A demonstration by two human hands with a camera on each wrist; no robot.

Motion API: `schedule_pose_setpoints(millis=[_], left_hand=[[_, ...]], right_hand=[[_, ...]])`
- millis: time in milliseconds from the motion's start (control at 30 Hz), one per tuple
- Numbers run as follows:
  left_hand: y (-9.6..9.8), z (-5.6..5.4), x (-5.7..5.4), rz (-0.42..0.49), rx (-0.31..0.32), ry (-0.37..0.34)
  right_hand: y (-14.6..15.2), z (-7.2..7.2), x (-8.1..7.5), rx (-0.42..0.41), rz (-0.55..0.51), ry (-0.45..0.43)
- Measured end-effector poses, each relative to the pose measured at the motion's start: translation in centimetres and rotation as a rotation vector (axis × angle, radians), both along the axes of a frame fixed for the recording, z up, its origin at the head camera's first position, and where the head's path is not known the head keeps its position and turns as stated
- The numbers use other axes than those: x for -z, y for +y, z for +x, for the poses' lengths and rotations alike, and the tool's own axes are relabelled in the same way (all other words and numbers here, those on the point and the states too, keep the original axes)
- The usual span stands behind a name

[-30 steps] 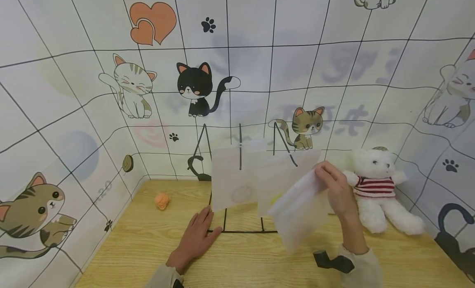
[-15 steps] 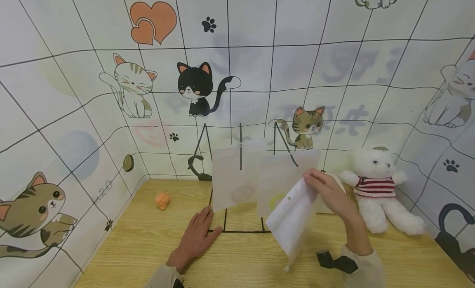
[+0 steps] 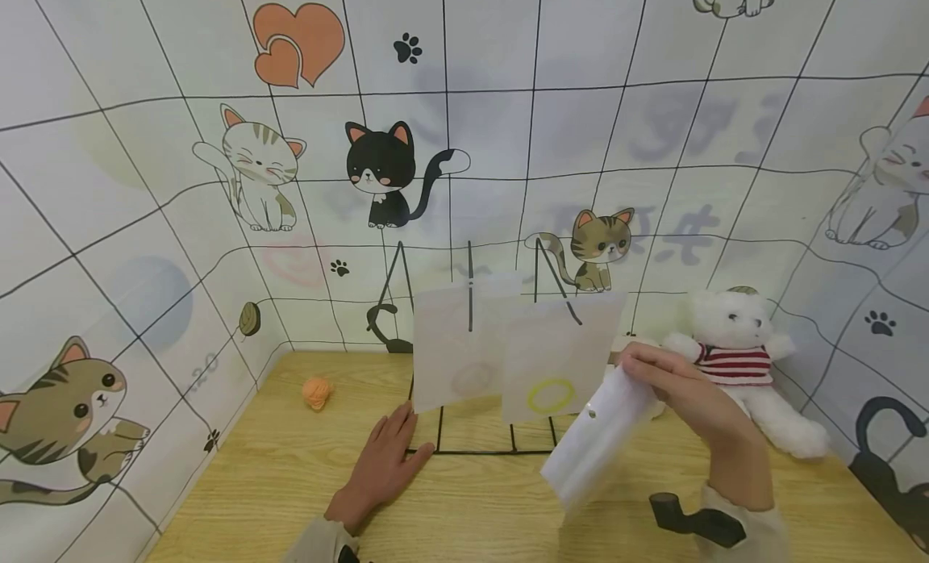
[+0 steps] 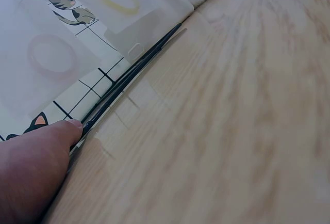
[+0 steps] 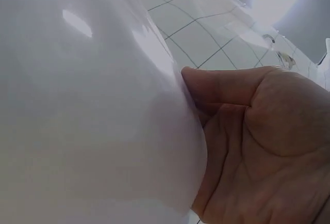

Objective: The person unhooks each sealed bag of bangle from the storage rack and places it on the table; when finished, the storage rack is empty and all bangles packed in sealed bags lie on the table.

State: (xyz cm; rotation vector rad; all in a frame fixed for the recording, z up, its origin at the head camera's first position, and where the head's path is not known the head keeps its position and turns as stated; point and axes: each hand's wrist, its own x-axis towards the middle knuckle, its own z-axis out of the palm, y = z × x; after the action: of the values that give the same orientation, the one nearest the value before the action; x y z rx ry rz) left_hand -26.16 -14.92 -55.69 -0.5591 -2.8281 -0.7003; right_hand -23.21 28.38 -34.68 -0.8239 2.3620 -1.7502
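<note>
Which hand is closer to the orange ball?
Left. The left hand lies to the right of the ball and a bit closer to the person. The right hand is much farther right, holding white plastic.

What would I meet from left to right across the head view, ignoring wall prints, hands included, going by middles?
Orange ball, left hand, sheet with pink ring, sheet with yellow ring, held white sheet, right hand, white teddy bear.
</note>
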Motion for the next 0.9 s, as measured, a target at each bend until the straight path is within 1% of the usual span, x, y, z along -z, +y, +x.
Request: schedule_pose_setpoints(millis=[67, 167, 200, 267, 300, 333, 533, 667, 800, 900], left_hand=[[0.0, 0.0, 0.0, 0.005, 0.001, -0.001], [0.0, 0.1, 0.0, 0.009, 0.002, -0.004], [0.0, 0.1, 0.0, 0.009, 0.002, -0.006], [0.0, 0.2, 0.0, 0.006, 0.004, -0.011], [0.0, 0.2, 0.0, 0.006, 0.005, -0.011], [0.0, 0.2, 0.0, 0.003, 0.005, -0.013], [0.0, 0.1, 0.0, 0.006, 0.010, -0.007], [0.0, 0.0, 0.0, 0.004, 0.007, 0.009], [0.0, 0.0, 0.1, 0.002, 0.002, 0.010], [0.0, -0.1, 0.1, -0.003, 0.000, 0.013]], right_hand=[[0.2, 0.0, 0.0, -0.078, -0.008, 0.016], [0.2, -0.2, 0.2, -0.180, 0.021, 0.011], [0.1, -0.3, 0.3, -0.203, 0.032, 0.004], [0.1, -0.6, 0.5, -0.210, 0.059, -0.001], [0.1, -0.7, 0.6, -0.203, 0.066, -0.007], [0.1, -0.8, 0.7, -0.178, 0.078, -0.002], [1.0, -1.1, 1.0, -0.002, 0.168, 0.035], [1.5, -1.1, 1.1, 0.052, 0.202, 0.050], [1.7, -1.0, 1.0, 0.101, 0.248, 0.039], [1.8, -1.1, 1.0, 0.154, 0.285, 0.024]])
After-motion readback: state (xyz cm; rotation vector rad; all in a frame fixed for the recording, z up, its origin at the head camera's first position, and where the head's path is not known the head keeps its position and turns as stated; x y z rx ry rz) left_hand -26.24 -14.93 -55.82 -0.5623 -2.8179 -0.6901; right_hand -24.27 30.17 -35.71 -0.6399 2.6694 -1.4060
